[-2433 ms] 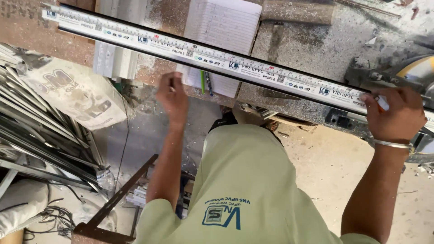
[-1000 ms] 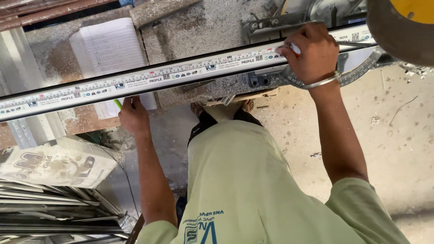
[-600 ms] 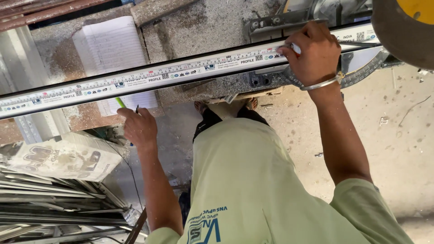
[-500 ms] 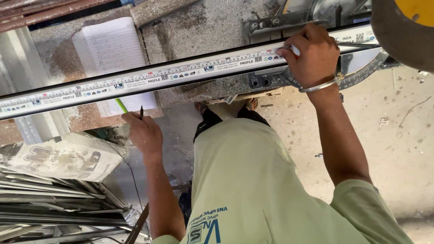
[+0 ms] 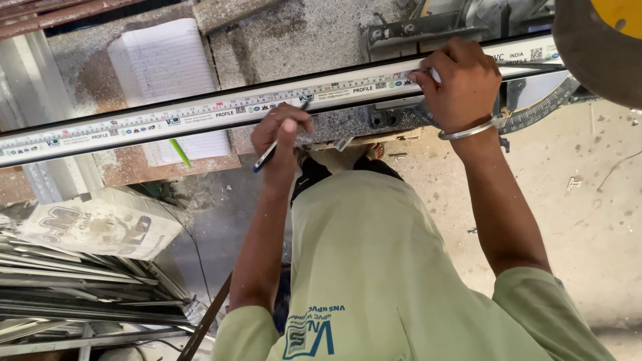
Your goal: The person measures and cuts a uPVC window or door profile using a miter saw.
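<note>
- A long white profile [image 5: 200,120] is laid across the tabletop [image 5: 321,33], running from the left edge up toward the saw at the right; printed marks run along its whole length.
- A pen [image 5: 267,155] is held in the left hand [image 5: 284,137], fingers pinched shut round it in a writing grip, the tip brought up against the profile's near edge, about midway along.
- The profile is gripped by the right hand [image 5: 461,83], curled closed over its top just beside the saw base; a metal bangle [image 5: 471,128] is worn on that wrist.
- Something small and white is poking out between the right fingers, too little is seen to tell what it is.
- A mitre saw [image 5: 535,107] is parked at the right end, with its angle scale seen below the profile and a yellow-and-dark guard [image 5: 602,40] up in the corner.
- An open lined notebook [image 5: 170,67] is lying flat behind the profile, partly covered by it, with a green pencil [image 5: 179,152] resting on its lower page.
- A printed sack [image 5: 93,224] and a pile of metal strips [image 5: 80,287] are seen low on the left, well apart from both hands.
- A pale green shirt [image 5: 401,281] fills the lower middle, over a dusty floor [image 5: 588,220].
</note>
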